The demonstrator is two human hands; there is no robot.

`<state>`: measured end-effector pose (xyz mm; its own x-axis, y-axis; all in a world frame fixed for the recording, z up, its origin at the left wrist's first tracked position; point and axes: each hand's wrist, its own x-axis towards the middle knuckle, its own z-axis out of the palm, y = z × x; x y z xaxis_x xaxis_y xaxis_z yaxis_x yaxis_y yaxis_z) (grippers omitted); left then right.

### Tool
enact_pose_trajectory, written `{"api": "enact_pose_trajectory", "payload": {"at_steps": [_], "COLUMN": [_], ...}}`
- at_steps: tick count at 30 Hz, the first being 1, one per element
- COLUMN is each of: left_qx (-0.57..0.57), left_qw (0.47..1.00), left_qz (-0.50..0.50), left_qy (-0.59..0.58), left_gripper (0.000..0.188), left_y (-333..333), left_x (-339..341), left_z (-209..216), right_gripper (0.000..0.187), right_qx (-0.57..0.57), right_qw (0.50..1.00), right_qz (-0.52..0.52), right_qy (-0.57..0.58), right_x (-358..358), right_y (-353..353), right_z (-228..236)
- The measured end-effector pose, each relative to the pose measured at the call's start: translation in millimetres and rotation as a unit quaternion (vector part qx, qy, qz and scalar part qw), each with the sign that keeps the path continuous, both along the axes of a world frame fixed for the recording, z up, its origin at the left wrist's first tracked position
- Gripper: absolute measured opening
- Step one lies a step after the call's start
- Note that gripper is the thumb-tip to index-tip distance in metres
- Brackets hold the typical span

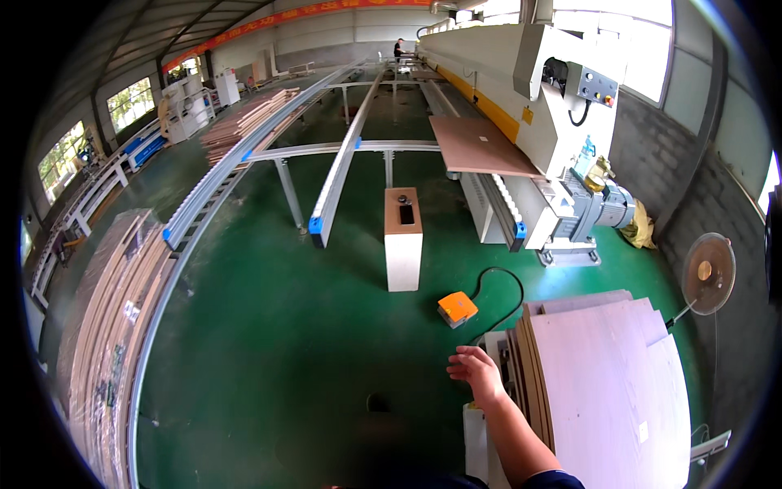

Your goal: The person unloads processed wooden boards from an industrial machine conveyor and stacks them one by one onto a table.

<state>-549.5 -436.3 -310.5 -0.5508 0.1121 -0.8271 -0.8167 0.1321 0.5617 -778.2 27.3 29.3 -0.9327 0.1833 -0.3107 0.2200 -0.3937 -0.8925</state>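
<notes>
Head view. Clock positions are taken from the centre of the view.

My right hand [476, 376] is at 5 o'clock. The grip is wide and holds nothing: the fingers are loosely spread, slightly bent, and point toward 9 o'clock. My forearm [521, 444] enters from the lower edge, along the left side of the stack of boards [611, 367]. The fingers appear clear of the boards; whether the wrist touches anything behind it, I cannot tell. My left hand is not shown, so I cannot tell its grip.

The stack of boards lies at 4 o'clock, pale faces up. Its layered edges face my hand, which probably makes single sheets easy to reach. The far corners are staggered, likely a result of differing sheet sizes.

An orange box [458, 308], apparently a foot switch, sits on the floor between 4 and 5 o'clock. Its black cable [522, 293] curves round toward the stack; the floor position would suit operation by foot.

A brown board [481, 147] lies flat at 1 o'clock, beside the long machine [489, 69]. The roller rail [505, 200] beneath its near end presumably supports it and lets it slide.
</notes>
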Motion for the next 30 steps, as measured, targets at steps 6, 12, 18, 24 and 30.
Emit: {"api": "enact_pose_trajectory", "payload": {"at_steps": [6,12,18,24,30], "left_qx": [-0.133,-0.074,0.02,0.081,0.035], "left_qw": [0.955,0.986,0.984,0.981,0.938], "left_qz": [-0.259,-0.045,-0.031,-0.067,-0.095], "left_qy": [0.056,0.146,0.175,0.163,0.332], "left_gripper": [0.023,0.02,0.025,0.031,0.02], "left_y": [-7.9,56.8,161.9,238.9,324.7], "left_x": [-200.4,-427.6,-558.2,-656.5,-806.2], "left_z": [-12.8,58.8,155.3,188.0,270.1], "right_gripper": [0.025,0.032,0.043,0.05,0.036], "right_qx": [-0.049,-0.138,-0.175,-0.237,-0.243], "right_qw": [0.994,0.966,0.944,0.929,0.912], "right_qz": [-0.101,-0.219,-0.278,-0.277,-0.329], "right_qy": [0.002,0.027,0.036,0.072,0.033], "right_x": [-131.4,-247.4,-340.7,-389.1,-384.7], "right_y": [35.4,89.3,144.2,157.9,137.7], "right_z": [-15.3,-23.5,-44.4,-58.1,-50.7]}}
